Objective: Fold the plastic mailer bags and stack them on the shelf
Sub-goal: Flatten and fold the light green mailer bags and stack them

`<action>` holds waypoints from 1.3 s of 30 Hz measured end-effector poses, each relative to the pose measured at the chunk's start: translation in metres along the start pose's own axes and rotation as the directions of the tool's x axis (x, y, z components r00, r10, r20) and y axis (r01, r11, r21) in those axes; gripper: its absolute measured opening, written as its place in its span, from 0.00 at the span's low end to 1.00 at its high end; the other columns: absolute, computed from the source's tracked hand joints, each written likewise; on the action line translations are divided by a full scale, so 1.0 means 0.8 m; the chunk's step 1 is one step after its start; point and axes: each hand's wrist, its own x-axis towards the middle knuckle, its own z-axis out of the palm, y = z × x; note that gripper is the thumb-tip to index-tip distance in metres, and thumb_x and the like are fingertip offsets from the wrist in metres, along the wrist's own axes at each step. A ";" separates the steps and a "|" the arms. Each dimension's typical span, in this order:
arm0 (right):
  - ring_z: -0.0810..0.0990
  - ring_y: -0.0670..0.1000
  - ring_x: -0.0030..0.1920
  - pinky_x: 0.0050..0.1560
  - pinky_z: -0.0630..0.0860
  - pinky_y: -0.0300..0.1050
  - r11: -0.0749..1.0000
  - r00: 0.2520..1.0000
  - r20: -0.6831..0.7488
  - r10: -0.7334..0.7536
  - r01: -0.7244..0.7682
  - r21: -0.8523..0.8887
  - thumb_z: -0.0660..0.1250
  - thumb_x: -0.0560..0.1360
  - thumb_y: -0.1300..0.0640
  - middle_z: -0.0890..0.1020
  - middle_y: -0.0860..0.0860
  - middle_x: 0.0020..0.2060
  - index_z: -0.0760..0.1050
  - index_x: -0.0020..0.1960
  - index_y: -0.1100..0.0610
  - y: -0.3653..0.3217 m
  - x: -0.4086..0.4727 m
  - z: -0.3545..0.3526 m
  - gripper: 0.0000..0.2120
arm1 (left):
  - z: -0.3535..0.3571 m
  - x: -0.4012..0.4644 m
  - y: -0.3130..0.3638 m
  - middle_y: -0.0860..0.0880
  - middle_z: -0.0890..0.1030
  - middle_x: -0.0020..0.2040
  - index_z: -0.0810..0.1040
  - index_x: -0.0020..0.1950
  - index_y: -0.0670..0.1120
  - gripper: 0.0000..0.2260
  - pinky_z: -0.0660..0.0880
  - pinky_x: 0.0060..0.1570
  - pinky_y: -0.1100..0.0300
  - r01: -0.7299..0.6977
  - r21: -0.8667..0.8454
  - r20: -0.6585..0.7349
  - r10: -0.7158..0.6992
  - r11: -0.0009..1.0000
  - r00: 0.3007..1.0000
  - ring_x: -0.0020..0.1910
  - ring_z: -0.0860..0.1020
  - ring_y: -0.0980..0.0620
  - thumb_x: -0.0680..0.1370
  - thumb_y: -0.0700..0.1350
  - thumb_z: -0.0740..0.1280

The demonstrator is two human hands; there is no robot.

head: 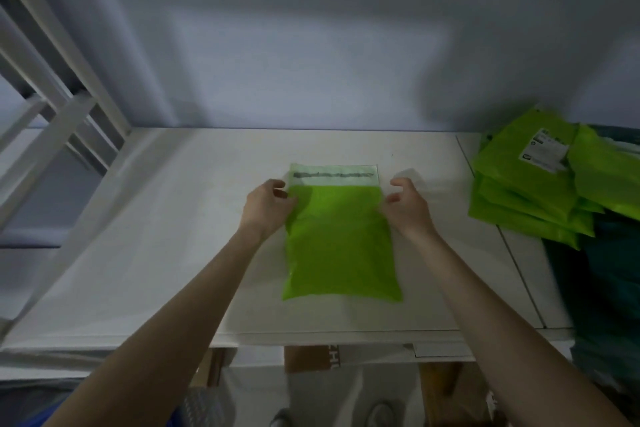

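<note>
I read this as the opening of the folding step on one bag, with nothing creased yet. From the left: white ladder-like rails [59, 107] stand at the edge of the shelf [156, 253], whose pale board carries everything here. My left hand [268, 206] sits at the left edge of the green mailer bag [341, 243], up near where the green body meets the paler sealing flap [335, 175]; its fingers are curled at that edge, but the blur keeps me from telling whether the grip is really pinching plastic or only touching it. The bag lies flat in the middle of the shelf, long axis running away from me, flap at the far end and unfolded. My right hand [407, 203] hovers just beside the bag's right edge, fingers loosely curled and spread, thumb apart, holding nothing that I can see, so I take that grip as released. Both forearms reach in from below, roughly mirrored. The next move, as I judge it, needs both grips to take the far corners evenly and bring the flap end toward me so the edges line up. Further right, well apart, the pile of green mailers [540, 191] lies heaped and slightly fanned, one showing a white label [545, 151].
</note>
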 end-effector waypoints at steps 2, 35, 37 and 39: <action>0.76 0.54 0.44 0.48 0.74 0.48 1.000 1.000 0.009 0.025 -0.025 -0.001 0.70 0.70 0.62 0.75 0.49 0.40 0.64 0.67 0.58 -0.002 -0.003 0.004 0.28 | 0.004 -0.006 0.002 0.45 0.80 0.57 0.72 0.66 0.43 0.20 0.72 0.51 0.61 0.017 -0.033 0.029 -0.016 0.999 0.999 0.54 0.77 0.48 0.75 0.43 0.68; 0.79 0.50 0.34 0.38 0.73 0.42 0.709 0.995 -0.030 0.092 -0.044 0.704 0.60 0.78 0.58 0.81 0.55 0.33 0.71 0.46 0.58 -0.012 -0.024 -0.011 0.05 | 0.000 -0.030 0.020 0.47 0.83 0.47 0.81 0.51 0.42 0.15 0.78 0.47 0.61 0.155 -0.661 0.174 -0.051 0.734 0.983 0.42 0.81 0.50 0.79 0.52 0.62; 0.79 0.51 0.35 0.40 0.72 0.44 0.727 0.996 -0.003 0.094 -0.067 0.684 0.66 0.73 0.63 0.79 0.55 0.35 0.71 0.48 0.57 -0.009 -0.025 -0.013 0.06 | 0.002 -0.029 0.021 0.45 0.82 0.46 0.81 0.53 0.39 0.12 0.78 0.46 0.63 0.143 -0.642 0.173 -0.039 0.753 0.984 0.42 0.80 0.49 0.76 0.47 0.68; 0.77 0.52 0.39 0.42 0.71 0.45 0.753 0.996 0.014 0.089 -0.077 0.653 0.68 0.69 0.68 0.77 0.53 0.38 0.70 0.52 0.56 -0.007 -0.025 -0.017 0.15 | 0.004 -0.029 0.021 0.42 0.80 0.49 0.79 0.57 0.38 0.12 0.77 0.48 0.62 0.139 -0.630 0.190 -0.022 0.764 0.982 0.44 0.79 0.50 0.74 0.38 0.69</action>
